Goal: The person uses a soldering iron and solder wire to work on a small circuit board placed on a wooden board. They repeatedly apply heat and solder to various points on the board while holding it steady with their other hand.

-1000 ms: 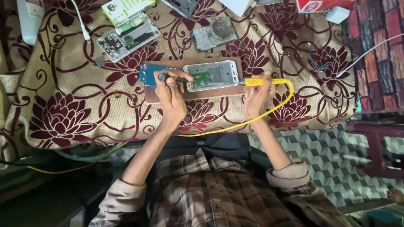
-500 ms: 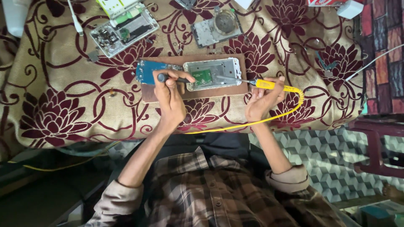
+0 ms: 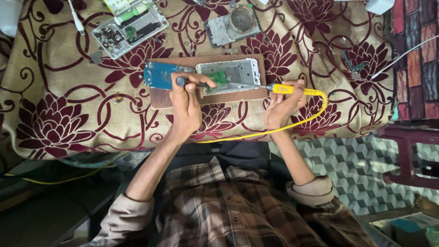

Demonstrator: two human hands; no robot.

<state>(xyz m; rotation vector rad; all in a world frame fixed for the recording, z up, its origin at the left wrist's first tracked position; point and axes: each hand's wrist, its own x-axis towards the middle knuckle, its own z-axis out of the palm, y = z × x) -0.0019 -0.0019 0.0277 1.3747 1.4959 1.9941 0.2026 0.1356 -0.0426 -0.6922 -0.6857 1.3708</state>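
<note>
An opened phone frame with a green board inside lies on a brown wooden board. A blue circuit board rests beside it on the left. My left hand grips a dark thin tool whose tip points into the phone frame. My right hand holds a yellow-handled soldering iron; its metal tip reaches left into the frame. A yellow cable runs from the iron's handle across the cloth toward my body.
A beige cloth with dark red flowers covers the table. At the back lie another opened phone with exposed parts and a grey phone shell with a round part. A dark red stool stands at the right.
The view has shifted so the work sits a little lower and closer. My right hand has slid the soldering iron slightly left, toward the phone frame. The left hand stays on its tool.
</note>
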